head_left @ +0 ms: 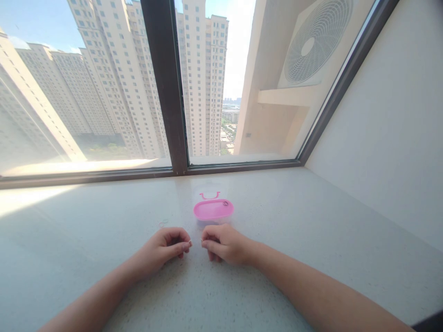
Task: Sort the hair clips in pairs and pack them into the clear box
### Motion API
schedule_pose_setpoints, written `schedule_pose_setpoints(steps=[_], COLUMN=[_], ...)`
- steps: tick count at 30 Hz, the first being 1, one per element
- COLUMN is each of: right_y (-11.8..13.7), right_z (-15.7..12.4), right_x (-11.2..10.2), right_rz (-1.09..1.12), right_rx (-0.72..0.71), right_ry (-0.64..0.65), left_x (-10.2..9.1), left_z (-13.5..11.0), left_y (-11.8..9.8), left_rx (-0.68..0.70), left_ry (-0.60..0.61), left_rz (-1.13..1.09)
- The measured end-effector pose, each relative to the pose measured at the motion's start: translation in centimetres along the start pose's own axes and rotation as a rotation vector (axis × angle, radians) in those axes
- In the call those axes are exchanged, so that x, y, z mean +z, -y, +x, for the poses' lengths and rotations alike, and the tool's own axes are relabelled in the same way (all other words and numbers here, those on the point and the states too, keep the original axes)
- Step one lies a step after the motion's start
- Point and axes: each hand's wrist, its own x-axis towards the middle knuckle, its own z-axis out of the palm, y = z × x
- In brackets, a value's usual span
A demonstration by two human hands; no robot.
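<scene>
Thumb and fingers of my left hand (173, 244) are pinched together, with a tiny pale bit showing at the tips; it is too small to name. Facing it across a narrow gap, my right hand (223, 244) pinches in the same way, and a small pale speck shows at its fingertips too. Just beyond the right hand sits an oval box with a pink lid (211, 210). On that lid lies a small dark ring (225, 203). Behind the box is a pink handle (210, 196). Thin pinkish loops (163, 224) rest on the surface beyond my left hand.
A pale speckled sill (104, 216) spreads under both arms. Along its far side runs a dark window frame (179, 167), with tall buildings and an outdoor fan unit (318, 41) outside the glass. At right stands a white wall (391, 115).
</scene>
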Motion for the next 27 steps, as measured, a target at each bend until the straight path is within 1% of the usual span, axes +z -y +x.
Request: schedule_pose_setpoints(steps=[27], right_y=[0.12], right_z=[-0.09], right_x=[0.01], right_rz=[-0.008], right_rx=[0.015], right_ry=[0.006], left_x=[-0.04], left_z=[-0.08], left_y=[0.03], left_rx=[-0.002], left_ry=[-0.006], left_rz=[0.001])
